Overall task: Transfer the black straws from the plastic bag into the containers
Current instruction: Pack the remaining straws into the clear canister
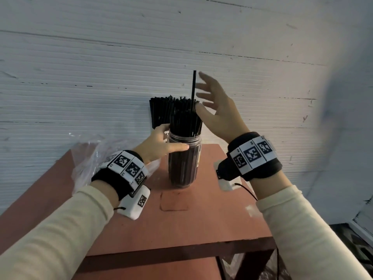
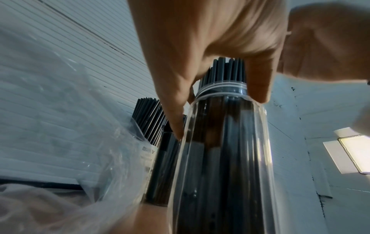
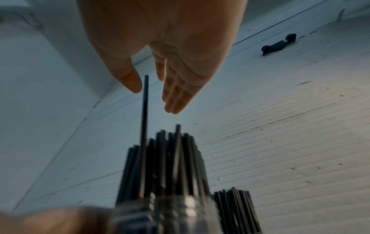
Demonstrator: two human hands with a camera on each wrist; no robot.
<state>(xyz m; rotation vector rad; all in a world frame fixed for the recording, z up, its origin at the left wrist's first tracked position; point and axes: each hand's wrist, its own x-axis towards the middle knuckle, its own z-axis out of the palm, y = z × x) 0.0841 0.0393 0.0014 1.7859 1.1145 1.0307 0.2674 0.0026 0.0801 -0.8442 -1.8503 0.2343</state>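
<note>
A clear plastic jar point(image 1: 184, 164) packed with black straws point(image 1: 185, 122) stands on the reddish table point(image 1: 212, 225). My left hand point(image 1: 171, 138) grips the jar just below its neck; its fingers point(image 2: 174, 110) and thumb straddle the jar point(image 2: 224, 158). One straw point(image 1: 194, 87) sticks up well above the rest. My right hand point(image 1: 201, 91) hovers beside this tall straw point(image 3: 144, 126) with fingers point(image 3: 176, 98) spread and straight, not pinching it. A second container of straws point(image 1: 161, 112) stands behind, against the wall. The crumpled clear plastic bag point(image 1: 90, 156) lies at the left.
A white ribbed wall point(image 1: 101, 77) rises directly behind the table. The table's front edge point(image 1: 181, 253) is near me, and its right edge drops to a dark floor area. A shallow square patch point(image 1: 174, 201) marks the tabletop in front of the jar.
</note>
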